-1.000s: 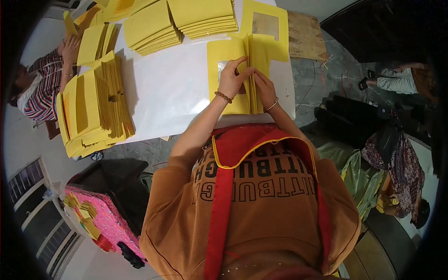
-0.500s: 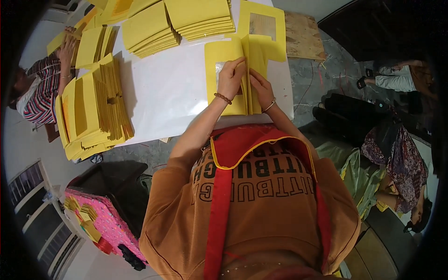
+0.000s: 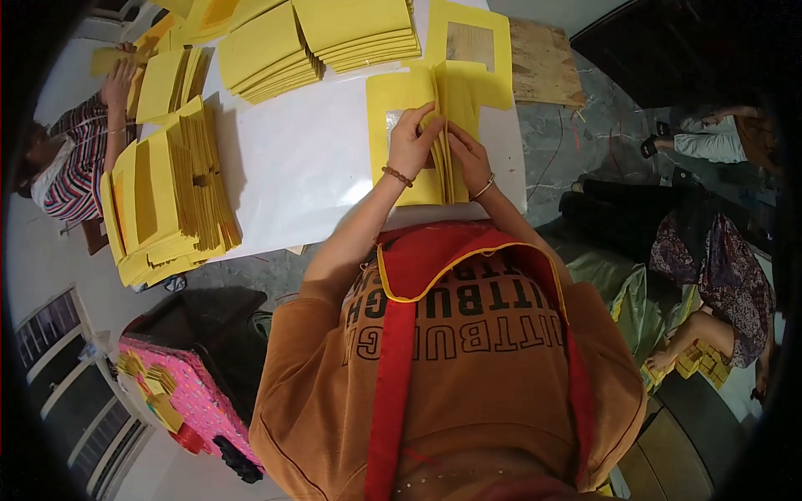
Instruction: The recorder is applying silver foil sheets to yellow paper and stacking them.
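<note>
A folded yellow paper sheet (image 3: 387,93) with a clear window lies open near the table's right edge, several of its folds standing up in the middle. My left hand (image 3: 411,149) is closed against the left side of the upright folds, thumb and fingers near their edge. From the other side, my right hand (image 3: 469,159) presses the same folds, its fingers laid along them and partly hidden. Just beyond is another yellow sheet with a window cut-out (image 3: 499,82), overlapping the one in my hands.
Stacks of folded yellow paper (image 3: 259,52) stand along the white table's (image 3: 292,159) far side, and a tall stack (image 3: 171,188) at its left. A co-worker in a striped top (image 3: 71,188) handles yellow paper at the far left. Another person (image 3: 718,275) bends over a green sack (image 3: 606,280) at right.
My left fingers have shifted slightly and spread a little at the folds. The person at right has moved, with an arm now reaching down to yellow pieces. The co-worker's hands at left moved slightly.
</note>
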`<action>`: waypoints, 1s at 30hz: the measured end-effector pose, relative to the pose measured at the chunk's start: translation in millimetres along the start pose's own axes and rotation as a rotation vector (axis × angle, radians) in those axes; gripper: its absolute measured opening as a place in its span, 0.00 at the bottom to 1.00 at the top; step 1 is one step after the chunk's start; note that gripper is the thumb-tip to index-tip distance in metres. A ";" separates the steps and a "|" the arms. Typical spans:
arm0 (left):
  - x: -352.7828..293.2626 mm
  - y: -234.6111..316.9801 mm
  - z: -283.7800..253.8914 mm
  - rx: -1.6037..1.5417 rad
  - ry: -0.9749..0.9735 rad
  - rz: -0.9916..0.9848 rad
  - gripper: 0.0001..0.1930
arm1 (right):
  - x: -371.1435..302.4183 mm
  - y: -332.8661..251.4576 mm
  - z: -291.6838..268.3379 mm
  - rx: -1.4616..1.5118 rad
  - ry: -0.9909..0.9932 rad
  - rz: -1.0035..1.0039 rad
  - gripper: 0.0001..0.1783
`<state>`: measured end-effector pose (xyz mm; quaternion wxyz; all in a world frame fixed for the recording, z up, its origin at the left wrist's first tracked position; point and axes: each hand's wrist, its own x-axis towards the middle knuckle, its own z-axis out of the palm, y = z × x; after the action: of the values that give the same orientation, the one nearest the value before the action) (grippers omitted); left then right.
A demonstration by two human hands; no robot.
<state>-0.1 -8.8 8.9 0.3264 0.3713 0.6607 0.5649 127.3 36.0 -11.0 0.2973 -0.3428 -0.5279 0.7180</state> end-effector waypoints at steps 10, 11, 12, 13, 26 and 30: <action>1.5 2.0 -0.5 0.051 0.003 0.060 0.15 | -0.1 -2.1 1.0 -0.042 -0.002 -0.015 0.21; 1.2 6.4 0.5 0.051 0.001 0.060 0.15 | -0.2 -2.4 0.6 -0.041 0.000 -0.014 0.21; 0.6 11.2 1.5 0.122 -0.005 0.058 0.16 | -0.2 -2.6 0.3 -0.029 0.000 -0.001 0.21; -0.1 15.2 2.1 0.192 -0.011 0.057 0.16 | -0.3 -2.8 -0.1 -0.017 0.001 0.012 0.21; 2.4 -0.5 -2.4 0.071 -0.046 0.077 0.17 | 2.3 -1.6 0.4 -0.019 -0.010 -0.029 0.22; 0.7 -0.3 -0.7 0.032 0.007 0.046 0.17 | 3.2 2.3 -1.1 0.039 -0.011 0.034 0.22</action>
<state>-1.1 -8.7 8.6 0.3050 0.3895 0.6623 0.5627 126.2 38.5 -14.0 0.2886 -0.3418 -0.5097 0.7349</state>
